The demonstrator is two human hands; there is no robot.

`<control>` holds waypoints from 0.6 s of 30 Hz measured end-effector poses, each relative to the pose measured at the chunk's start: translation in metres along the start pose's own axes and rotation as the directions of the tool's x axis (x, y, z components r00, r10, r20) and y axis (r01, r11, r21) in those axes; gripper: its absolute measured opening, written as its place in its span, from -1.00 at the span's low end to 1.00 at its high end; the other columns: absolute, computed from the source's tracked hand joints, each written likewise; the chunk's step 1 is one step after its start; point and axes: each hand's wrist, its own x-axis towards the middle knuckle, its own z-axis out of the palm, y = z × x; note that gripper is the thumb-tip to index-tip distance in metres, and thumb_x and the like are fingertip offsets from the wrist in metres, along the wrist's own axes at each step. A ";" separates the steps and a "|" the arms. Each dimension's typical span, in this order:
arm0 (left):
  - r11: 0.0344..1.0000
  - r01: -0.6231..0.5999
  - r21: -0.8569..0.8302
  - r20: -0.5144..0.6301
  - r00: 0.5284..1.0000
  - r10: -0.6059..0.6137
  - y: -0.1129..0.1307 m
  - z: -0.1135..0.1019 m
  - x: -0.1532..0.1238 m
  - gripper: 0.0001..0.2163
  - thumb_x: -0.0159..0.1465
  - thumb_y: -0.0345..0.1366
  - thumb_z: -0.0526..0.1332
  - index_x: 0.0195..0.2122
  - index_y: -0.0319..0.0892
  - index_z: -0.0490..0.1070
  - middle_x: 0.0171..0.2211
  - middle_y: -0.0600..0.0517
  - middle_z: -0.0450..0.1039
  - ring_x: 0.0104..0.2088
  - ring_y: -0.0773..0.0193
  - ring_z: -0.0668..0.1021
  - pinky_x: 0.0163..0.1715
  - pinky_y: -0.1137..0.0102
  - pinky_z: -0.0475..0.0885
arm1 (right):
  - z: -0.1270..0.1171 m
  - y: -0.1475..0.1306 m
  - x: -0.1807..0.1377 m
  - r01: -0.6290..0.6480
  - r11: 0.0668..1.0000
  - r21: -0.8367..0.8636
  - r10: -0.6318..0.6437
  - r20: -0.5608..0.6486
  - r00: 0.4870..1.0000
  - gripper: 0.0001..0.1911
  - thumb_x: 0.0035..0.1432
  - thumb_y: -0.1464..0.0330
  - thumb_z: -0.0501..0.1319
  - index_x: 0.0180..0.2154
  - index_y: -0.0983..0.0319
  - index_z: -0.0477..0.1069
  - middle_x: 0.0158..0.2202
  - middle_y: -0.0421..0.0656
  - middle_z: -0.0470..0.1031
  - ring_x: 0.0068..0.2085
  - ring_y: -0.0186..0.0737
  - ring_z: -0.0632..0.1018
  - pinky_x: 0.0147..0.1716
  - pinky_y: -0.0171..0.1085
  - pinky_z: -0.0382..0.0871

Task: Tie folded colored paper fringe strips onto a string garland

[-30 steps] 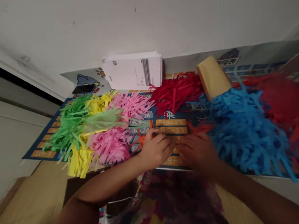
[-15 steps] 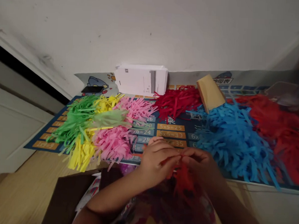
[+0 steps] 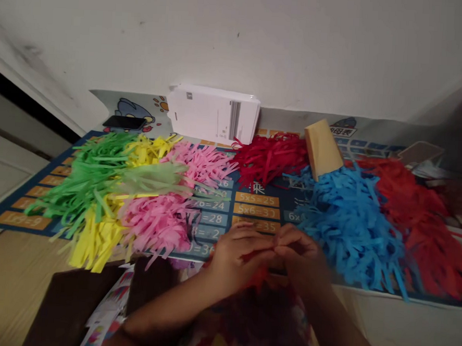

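Note:
At the table's near edge, my left hand (image 3: 233, 256) is closed around the top of a red paper tassel (image 3: 260, 280), whose strips hang below the fingers. My right hand (image 3: 303, 256) meets it there, thumb and fingertips pinched together at the tassel's top end. The exact spot where the fingertips touch is partly hidden. Just right of my right hand lies a big heap of blue fringed tassels (image 3: 360, 233). Pink tassels (image 3: 161, 223) lie to the left of my left hand.
Green (image 3: 86, 174) and yellow tassels (image 3: 97, 238) are at the left, crimson strips (image 3: 271, 157) at the back, red tassels (image 3: 420, 216) at the right. A white box (image 3: 213, 114), a phone (image 3: 124, 122) and a tan block (image 3: 323, 150) stand or lie near the wall.
The view has shifted a little, so the left tassels sit further left. The red strips below my hands show less now. Both hands stay together, fingertips still pinched.

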 end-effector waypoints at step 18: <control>0.342 0.637 -0.691 0.237 0.647 -0.725 -0.015 0.002 0.004 -0.58 0.09 0.03 0.43 -0.37 -0.16 0.28 -0.59 0.25 0.26 -0.69 0.54 0.20 -0.64 0.56 0.21 | -0.067 -0.019 0.135 0.095 -0.085 -0.992 0.172 0.079 0.982 -0.72 0.26 0.51 0.09 -0.26 0.39 0.59 -0.15 0.23 0.57 -0.10 0.12 0.60 -0.16 -0.08 0.44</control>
